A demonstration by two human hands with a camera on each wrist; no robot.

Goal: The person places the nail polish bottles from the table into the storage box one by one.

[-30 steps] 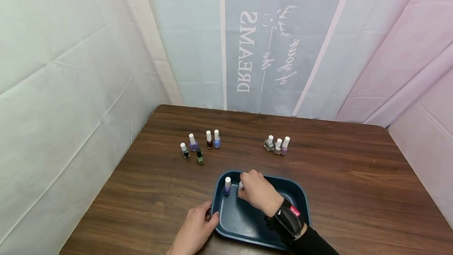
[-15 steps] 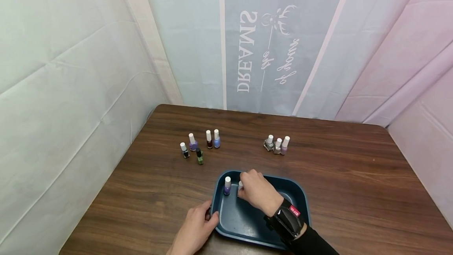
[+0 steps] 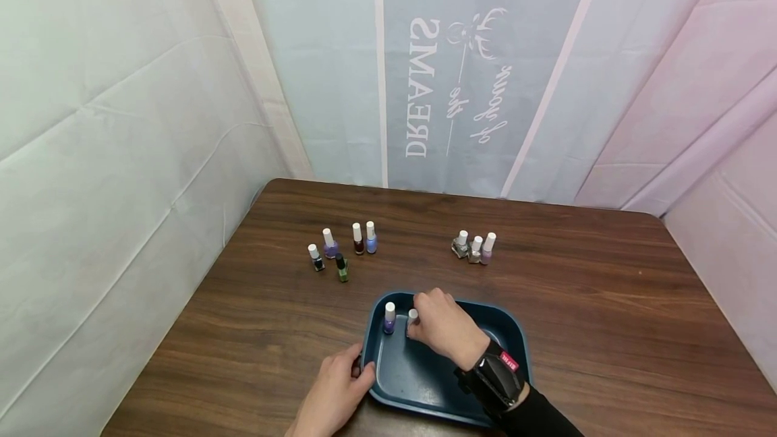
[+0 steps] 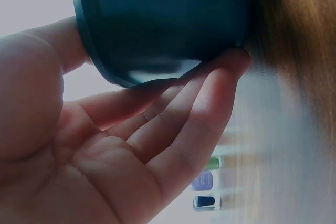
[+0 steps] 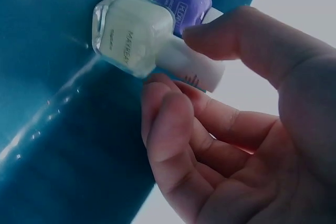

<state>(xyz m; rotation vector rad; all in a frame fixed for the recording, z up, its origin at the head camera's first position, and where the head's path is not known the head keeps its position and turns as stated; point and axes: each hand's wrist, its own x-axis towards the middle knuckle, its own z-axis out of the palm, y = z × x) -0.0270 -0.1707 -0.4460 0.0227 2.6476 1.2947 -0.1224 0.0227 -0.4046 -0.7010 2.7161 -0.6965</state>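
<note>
A dark blue tray (image 3: pixel 419 369) lies on the table in front of me. My left hand (image 3: pixel 336 386) grips its left side, the thumb at the rim and the fingers (image 4: pixel 194 119) against the outer wall. Inside the tray my right hand (image 3: pixel 448 329) has thumb and fingers around the white cap of a pale, clear-glass nail polish bottle (image 5: pixel 131 35), which stands upright. In the right wrist view the thumb overlaps the cap's edge and the fingers (image 5: pixel 170 124) curl on its other side. Just left of it stands a purple nail polish bottle (image 3: pixel 389 319) with a white cap.
Beyond the tray, at the left, stand several nail polish bottles: black (image 3: pixel 316 258), purple (image 3: pixel 330 245), green (image 3: pixel 342 268), dark red (image 3: pixel 358 241) and light blue (image 3: pixel 371 240). Two clear ones (image 3: pixel 460 245) and a lilac one (image 3: pixel 487 250) cluster at the right. Fabric hangs behind the table.
My right hand has shifted slightly to the right, and more of the pale bottle's white cap shows. The left hand and the tray have stayed put.
</note>
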